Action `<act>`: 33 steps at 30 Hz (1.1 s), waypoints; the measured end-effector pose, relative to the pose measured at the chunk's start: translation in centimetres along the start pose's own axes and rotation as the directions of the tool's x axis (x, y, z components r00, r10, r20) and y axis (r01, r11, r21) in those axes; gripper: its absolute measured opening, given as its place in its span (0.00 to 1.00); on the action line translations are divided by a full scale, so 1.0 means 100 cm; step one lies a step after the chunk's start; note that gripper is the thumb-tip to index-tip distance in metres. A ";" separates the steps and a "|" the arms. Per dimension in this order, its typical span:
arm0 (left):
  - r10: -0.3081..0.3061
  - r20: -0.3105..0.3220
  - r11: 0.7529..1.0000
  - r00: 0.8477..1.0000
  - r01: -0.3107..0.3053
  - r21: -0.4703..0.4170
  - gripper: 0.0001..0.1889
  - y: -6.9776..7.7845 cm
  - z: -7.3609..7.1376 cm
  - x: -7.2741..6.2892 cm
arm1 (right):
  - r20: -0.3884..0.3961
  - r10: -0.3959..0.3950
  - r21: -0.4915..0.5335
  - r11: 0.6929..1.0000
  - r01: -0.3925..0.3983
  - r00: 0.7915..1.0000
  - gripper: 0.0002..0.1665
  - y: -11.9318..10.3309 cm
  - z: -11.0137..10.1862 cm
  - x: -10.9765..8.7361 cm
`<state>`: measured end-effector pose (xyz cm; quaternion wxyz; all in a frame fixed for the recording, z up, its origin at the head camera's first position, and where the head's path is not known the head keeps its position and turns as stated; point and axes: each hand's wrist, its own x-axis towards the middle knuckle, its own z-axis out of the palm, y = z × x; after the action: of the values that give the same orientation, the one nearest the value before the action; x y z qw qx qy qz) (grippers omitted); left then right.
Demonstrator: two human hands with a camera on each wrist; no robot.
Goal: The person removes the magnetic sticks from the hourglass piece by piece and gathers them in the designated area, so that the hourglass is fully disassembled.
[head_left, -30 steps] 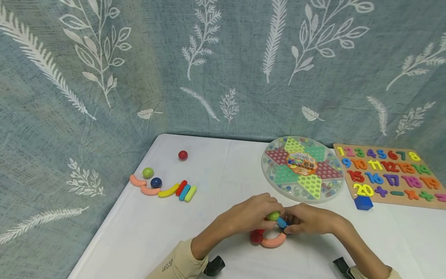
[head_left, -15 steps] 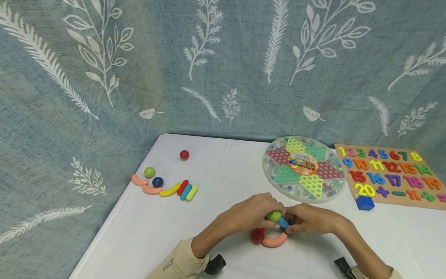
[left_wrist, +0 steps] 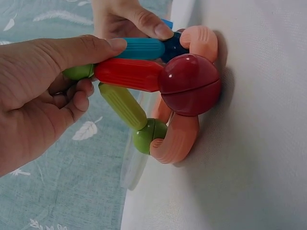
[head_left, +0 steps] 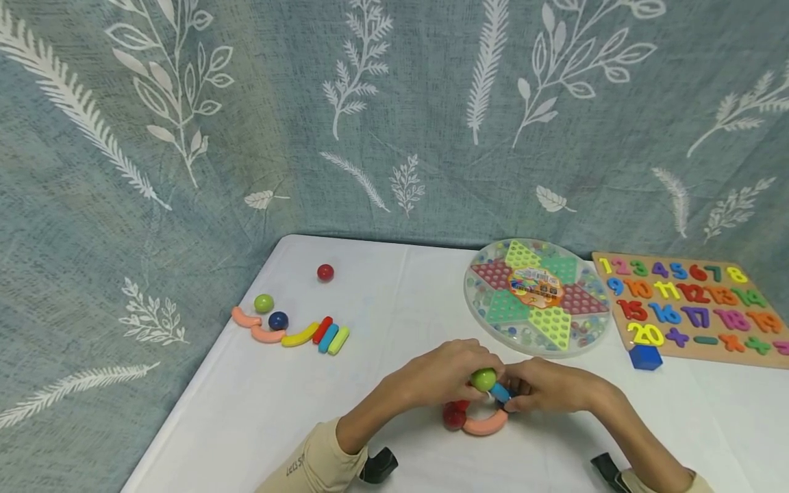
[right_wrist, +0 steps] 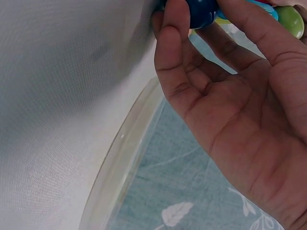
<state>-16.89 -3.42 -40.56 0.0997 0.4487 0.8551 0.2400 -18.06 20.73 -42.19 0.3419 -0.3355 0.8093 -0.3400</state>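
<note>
A magnetic ball-and-rod frame stands on the white table. Its base shows a red ball (left_wrist: 190, 84), a dark blue ball (right_wrist: 201, 13) and a lime ball (left_wrist: 146, 136), joined by curved orange rods (head_left: 485, 424). Straight red (left_wrist: 127, 74), blue (left_wrist: 141, 48) and yellow-green rods (left_wrist: 123, 106) slope up to a green ball (head_left: 483, 379) at the apex. My left hand (head_left: 453, 373) grips that apex ball, its thumb along the blue rod's end in the left wrist view. On the far side, my right hand (head_left: 551, 387) pinches the dark blue ball between thumb and fingers.
Loose balls and rods lie at the left, including a red ball (head_left: 325, 272) and a yellow curved rod (head_left: 301, 335). Behind the hands lies a round marble game board (head_left: 536, 298). A number puzzle board (head_left: 690, 308) and a blue block (head_left: 645, 357) are at the right.
The green apex ball shows a little more between the hands, and the blue rod below it sits slightly differently. Both hands stay in almost the same place, still holding the frame.
</note>
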 end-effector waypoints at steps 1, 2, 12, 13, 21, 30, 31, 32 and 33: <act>-0.003 -0.003 1.000 1.000 0.003 -0.010 0.12 0.000 0.000 0.000 | 0.000 0.000 0.001 1.000 0.000 1.000 0.14 0.000 0.000 0.000; -0.006 -0.007 1.000 1.000 0.006 -0.026 0.11 0.000 0.000 -0.001 | 0.001 0.000 0.002 1.000 0.000 1.000 0.13 0.000 0.000 0.000; -0.092 -0.058 0.988 0.994 0.084 -0.127 0.16 -0.005 -0.012 -0.007 | 0.011 0.021 -0.004 1.000 -0.021 1.000 0.11 -0.001 0.001 0.002; -0.106 -0.065 0.987 0.992 0.097 -0.125 0.16 -0.006 -0.015 -0.008 | 0.012 0.028 -0.002 1.000 -0.028 1.000 0.11 -0.002 0.001 0.003; -0.257 -0.168 0.966 0.952 0.255 -0.030 0.17 -0.030 -0.052 -0.033 | 0.003 0.044 -0.013 0.999 -0.044 0.999 0.09 -0.003 0.001 0.003; -0.406 -0.270 0.914 0.873 0.390 -0.112 0.17 -0.083 -0.106 -0.101 | 0.001 0.052 -0.006 0.999 -0.052 0.999 0.09 -0.004 0.002 0.003; -0.427 -0.269 0.904 0.863 0.415 -0.105 0.16 -0.090 -0.110 -0.109 | 0.002 0.054 -0.008 0.998 -0.054 0.999 0.09 -0.004 0.002 0.002; -0.448 -0.267 0.893 0.853 0.438 -0.101 0.16 -0.097 -0.112 -0.118 | 0.002 0.059 -0.009 0.998 -0.059 0.998 0.10 -0.004 0.002 0.002; -0.466 -0.262 0.884 0.845 0.458 -0.094 0.16 -0.104 -0.114 -0.126 | 0.003 0.062 -0.011 0.998 -0.062 0.998 0.11 -0.004 0.002 0.002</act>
<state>-21.56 -22.35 -36.43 0.0399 0.1904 0.9397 0.2812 -17.90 20.31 -42.04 0.3516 -0.3127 0.8207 -0.3242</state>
